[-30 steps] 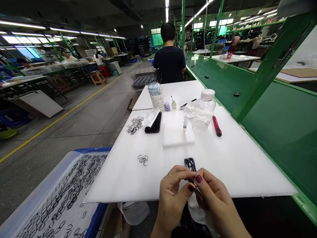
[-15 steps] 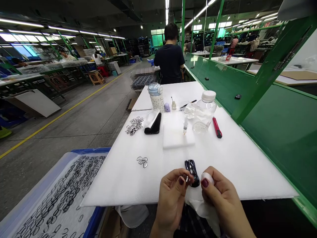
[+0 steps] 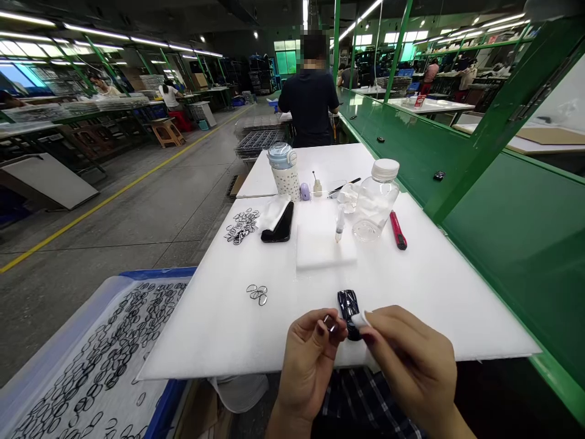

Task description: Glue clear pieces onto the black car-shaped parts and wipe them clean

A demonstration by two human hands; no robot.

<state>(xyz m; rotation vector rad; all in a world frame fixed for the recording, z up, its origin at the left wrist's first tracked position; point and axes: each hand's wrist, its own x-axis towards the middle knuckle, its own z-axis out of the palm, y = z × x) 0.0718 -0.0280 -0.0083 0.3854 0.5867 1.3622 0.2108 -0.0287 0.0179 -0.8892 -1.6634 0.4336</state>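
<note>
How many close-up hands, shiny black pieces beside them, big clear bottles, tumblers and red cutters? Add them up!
Hands: 2 (left hand, right hand)
Shiny black piece: 1
Big clear bottle: 1
Tumbler: 1
Red cutter: 1
Total: 6

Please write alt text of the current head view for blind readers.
A person's left hand pinches a small shiny dark piece; the right hand holds a white cloth-like wad. Beyond them, a glossy black car-shaped object lies on a white table.
</note>
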